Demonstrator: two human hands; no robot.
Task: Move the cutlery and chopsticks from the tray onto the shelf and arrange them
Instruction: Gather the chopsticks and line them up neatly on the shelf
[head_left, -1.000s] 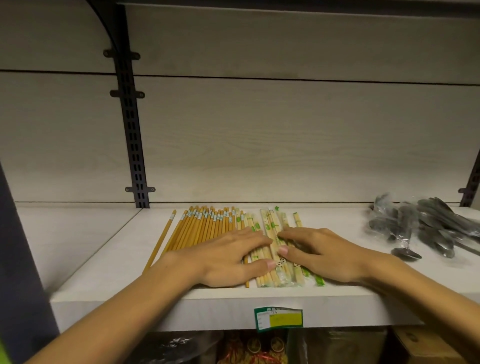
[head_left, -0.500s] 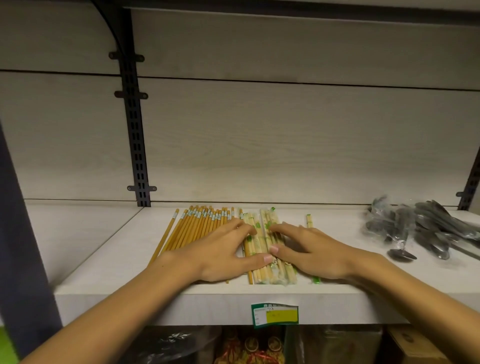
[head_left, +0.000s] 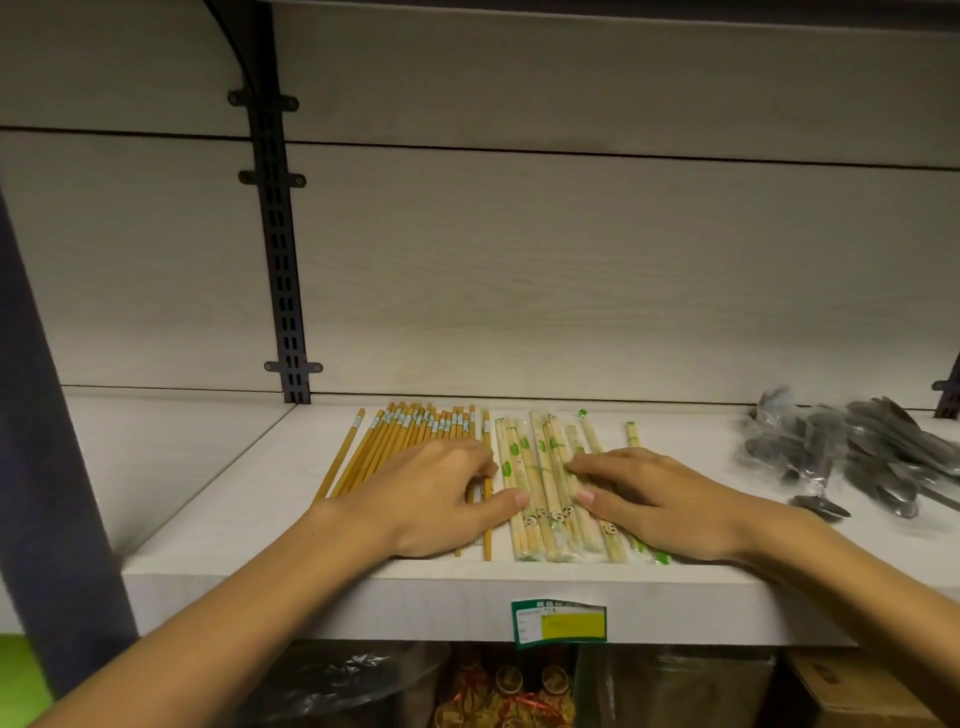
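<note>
Several brown chopsticks (head_left: 400, 436) with pale bands lie side by side on the white shelf (head_left: 234, 519), pointing away from me. Right of them lie several pale chopstick pairs in clear wrappers with green print (head_left: 535, 467). My left hand (head_left: 431, 496) rests flat on the near part of the brown ones, fingers nearly straight, thumb reaching the wrapped ones. My right hand (head_left: 660, 501) lies flat on the right part of the wrapped pairs, fingertips pressing them. One wrapped pair (head_left: 632, 434) sits slightly apart on the right. No tray is in view.
A heap of metal spoons in clear plastic (head_left: 852, 452) lies at the right of the shelf. A black slotted upright (head_left: 280, 260) runs up the back wall. A green and yellow price label (head_left: 558, 621) is on the shelf's front edge. Bagged goods sit on the level below.
Both hands have slid apart: the left one moved left onto the brown chopsticks, the right one right. The wrapped pairs between them now lie uncovered and more spread out.
</note>
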